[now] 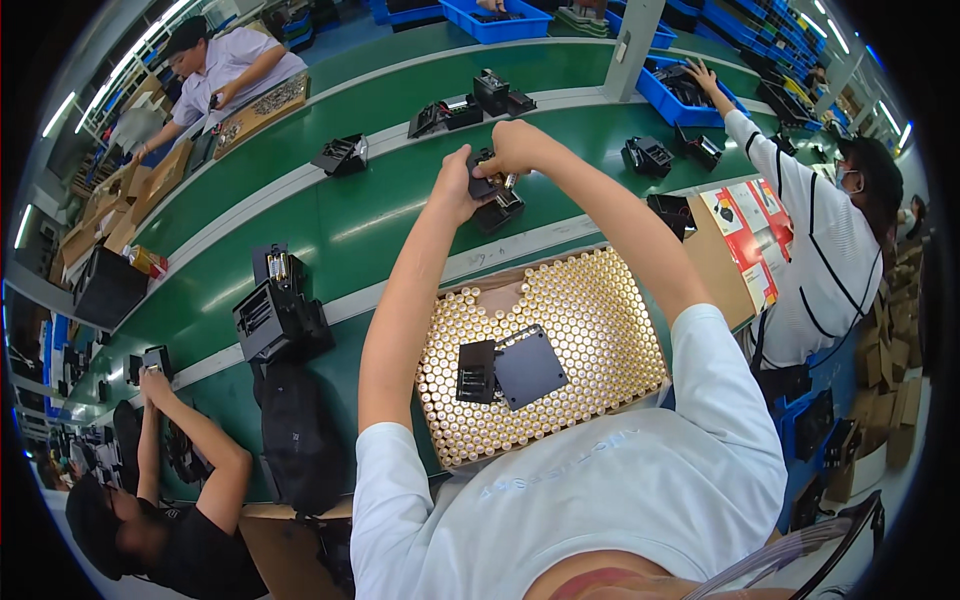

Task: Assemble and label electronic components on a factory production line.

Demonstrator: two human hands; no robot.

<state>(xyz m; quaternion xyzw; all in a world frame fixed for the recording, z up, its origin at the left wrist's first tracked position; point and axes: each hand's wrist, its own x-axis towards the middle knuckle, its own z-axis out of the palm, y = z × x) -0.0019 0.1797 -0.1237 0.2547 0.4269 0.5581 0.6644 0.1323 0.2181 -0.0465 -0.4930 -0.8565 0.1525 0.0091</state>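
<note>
Over the green conveyor belt, both arms reach forward to a black plastic battery box with its cover swung open. My left hand grips its left side, the fingers wrapped round it. My right hand is closed at its top, thumb pressed on the black part; some gold-coloured batteries show beneath. What else the fingers cover is hidden. Below my arms stands a cardboard box tightly packed with upright batteries. Another open black battery box lies on top of them.
More black boxes sit on the belt, at the left, farther back and right. Co-workers in black, a striped top and a pale shirt work nearby. A blue bin stands at back right.
</note>
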